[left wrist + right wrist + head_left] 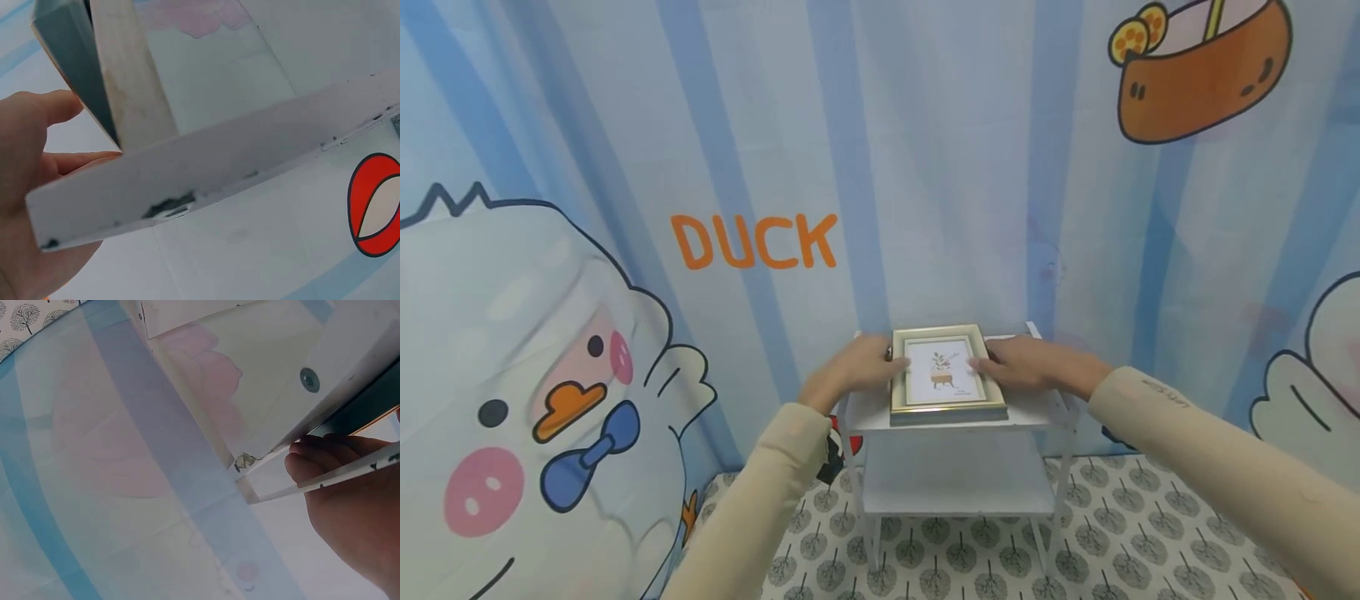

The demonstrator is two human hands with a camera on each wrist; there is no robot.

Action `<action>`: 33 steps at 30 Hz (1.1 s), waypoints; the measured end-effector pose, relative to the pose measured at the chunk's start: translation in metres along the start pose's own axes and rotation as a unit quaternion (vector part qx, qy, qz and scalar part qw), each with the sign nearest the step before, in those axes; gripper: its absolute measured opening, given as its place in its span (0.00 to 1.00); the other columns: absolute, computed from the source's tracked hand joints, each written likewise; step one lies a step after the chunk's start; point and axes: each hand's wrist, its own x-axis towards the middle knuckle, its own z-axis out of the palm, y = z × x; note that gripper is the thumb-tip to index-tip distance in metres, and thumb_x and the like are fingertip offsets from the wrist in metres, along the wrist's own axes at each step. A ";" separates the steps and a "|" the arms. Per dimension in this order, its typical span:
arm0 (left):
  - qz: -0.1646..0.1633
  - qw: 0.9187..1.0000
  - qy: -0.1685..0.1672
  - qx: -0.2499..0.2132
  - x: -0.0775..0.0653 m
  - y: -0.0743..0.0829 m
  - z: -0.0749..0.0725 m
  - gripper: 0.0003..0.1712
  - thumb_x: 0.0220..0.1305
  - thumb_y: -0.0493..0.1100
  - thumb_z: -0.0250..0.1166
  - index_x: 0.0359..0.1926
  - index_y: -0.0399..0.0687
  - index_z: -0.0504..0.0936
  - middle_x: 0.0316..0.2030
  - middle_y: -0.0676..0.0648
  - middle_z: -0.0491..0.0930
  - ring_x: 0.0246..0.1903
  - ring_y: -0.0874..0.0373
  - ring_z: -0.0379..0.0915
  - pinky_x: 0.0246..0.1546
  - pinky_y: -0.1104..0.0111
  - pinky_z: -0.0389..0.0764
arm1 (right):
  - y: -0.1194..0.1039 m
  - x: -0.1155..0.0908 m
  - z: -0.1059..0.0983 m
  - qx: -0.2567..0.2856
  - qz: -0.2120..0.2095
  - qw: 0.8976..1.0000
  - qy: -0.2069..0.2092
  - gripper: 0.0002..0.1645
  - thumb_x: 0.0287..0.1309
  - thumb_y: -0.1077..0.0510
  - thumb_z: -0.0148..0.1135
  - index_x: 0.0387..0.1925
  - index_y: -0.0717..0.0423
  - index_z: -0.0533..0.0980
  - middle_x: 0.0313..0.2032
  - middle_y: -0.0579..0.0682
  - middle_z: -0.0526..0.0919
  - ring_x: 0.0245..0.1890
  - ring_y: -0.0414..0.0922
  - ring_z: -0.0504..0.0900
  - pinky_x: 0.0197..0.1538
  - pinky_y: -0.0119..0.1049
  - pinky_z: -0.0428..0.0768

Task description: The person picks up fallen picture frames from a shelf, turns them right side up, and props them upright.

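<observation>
A left hand [867, 363] and right hand [1018, 363] grasp a gold-edged picture frame [942, 382] at the top of a white shelf rack [957, 477].
Thumbs [898, 366] press the face beside its potted-plant print [942, 367], other fingers at opposite sides; whether the frame rests on the rack or sits slightly raised is hard to tell.

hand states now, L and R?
Left hand: holding the gold-edged picture frame by its left side.
Right hand: holding the same frame by its right side.

Arms [1210, 454] stretched forward, left hand [867, 363] gripping, right hand [1021, 363] gripping opposite
</observation>
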 end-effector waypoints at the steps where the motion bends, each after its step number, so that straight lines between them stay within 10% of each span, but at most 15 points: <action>1: 0.002 1.000 0.003 0.002 0.001 0.000 0.001 0.18 0.81 0.53 0.56 0.46 0.43 0.82 0.28 0.48 0.74 0.28 0.57 0.69 0.31 0.66 0.72 | 0.000 0.001 0.000 0.003 0.004 1.000 0.000 0.43 0.83 0.37 0.40 0.80 0.64 0.58 0.74 0.68 0.71 0.73 0.65 0.72 0.75 0.63 0.72; 13: 0.013 0.998 0.054 -0.006 0.009 -0.002 0.004 0.25 0.81 0.40 0.53 0.20 0.50 0.64 0.16 0.53 0.61 0.18 0.59 0.58 0.23 0.69 0.63 | -0.002 0.003 0.000 0.036 0.028 0.999 0.022 0.39 0.81 0.42 0.47 0.75 0.68 0.65 0.68 0.67 0.78 0.64 0.60 0.81 0.72 0.61 0.76; 33: -0.046 0.988 0.116 -0.092 0.013 0.006 0.011 0.18 0.79 0.37 0.51 0.28 0.41 0.76 0.19 0.51 0.68 0.18 0.60 0.63 0.18 0.71 0.65 | -0.005 0.001 -0.003 0.118 0.045 0.989 0.077 0.27 0.78 0.47 0.52 0.57 0.67 0.80 0.32 0.52 0.80 0.33 0.45 0.78 0.34 0.35 0.78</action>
